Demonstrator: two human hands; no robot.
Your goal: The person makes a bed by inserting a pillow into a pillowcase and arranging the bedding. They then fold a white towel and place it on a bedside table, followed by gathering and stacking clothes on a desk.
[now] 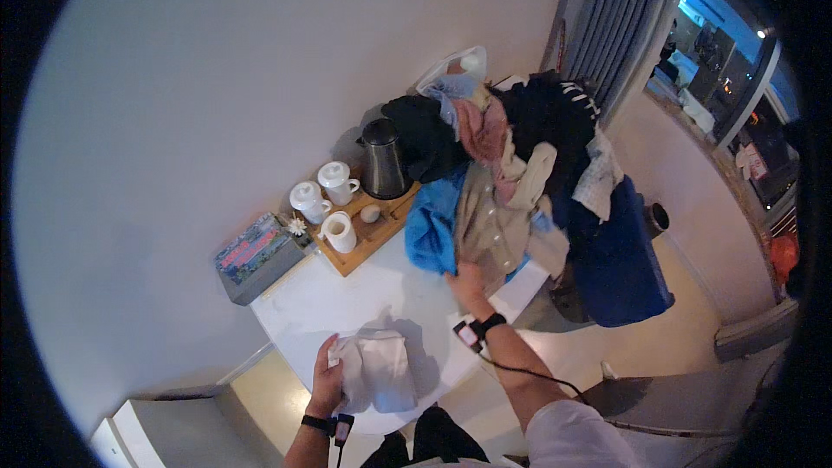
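On the white table (364, 292) lies a folded light-coloured cloth item (380, 370). My left hand (327, 374) is at its left edge, thumb up, gripping that edge. My right hand (468, 283) reaches to the lower front of a heap of clothes, at the hem of a beige buttoned garment (487, 227) and beside a bright blue fabric (431, 227); whether its fingers grip cloth is unclear. Pink (481, 127), cream (536, 172) and black garments (552, 117) are piled behind.
A wooden tray (354, 266) holds a dark jug (385, 162) and several white cups (338, 232). A grey box (260, 260) stands at the table's left corner. Dark blue fabric (617, 266) hangs at the right. A grey chair (195, 429) is at lower left.
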